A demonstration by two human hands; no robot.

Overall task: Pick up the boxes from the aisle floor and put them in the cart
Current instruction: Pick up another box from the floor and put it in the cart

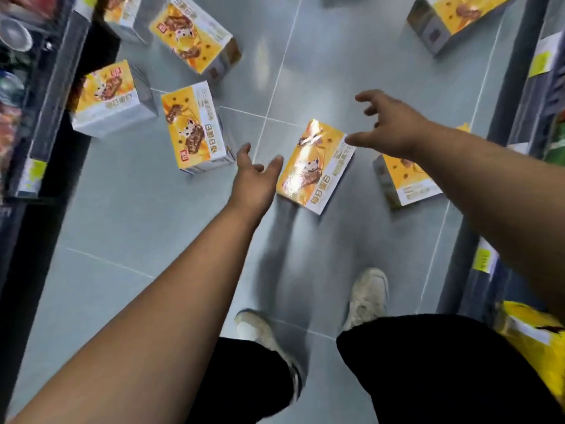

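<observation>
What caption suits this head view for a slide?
Left hand and right hand reach for a yellow box on the aisle floor.

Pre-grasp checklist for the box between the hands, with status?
1. Left hand free, fingers straight: ok.
2. Right hand free, fingers spread: ok.
3. Target box flat on the floor, nothing on top: ok.
4. Hands touching it: cannot tell; the right thumb overlaps its edge.
5. Gap to the neighbouring box at right: ok.
6. Cart in view: not ok, none visible.
</observation>
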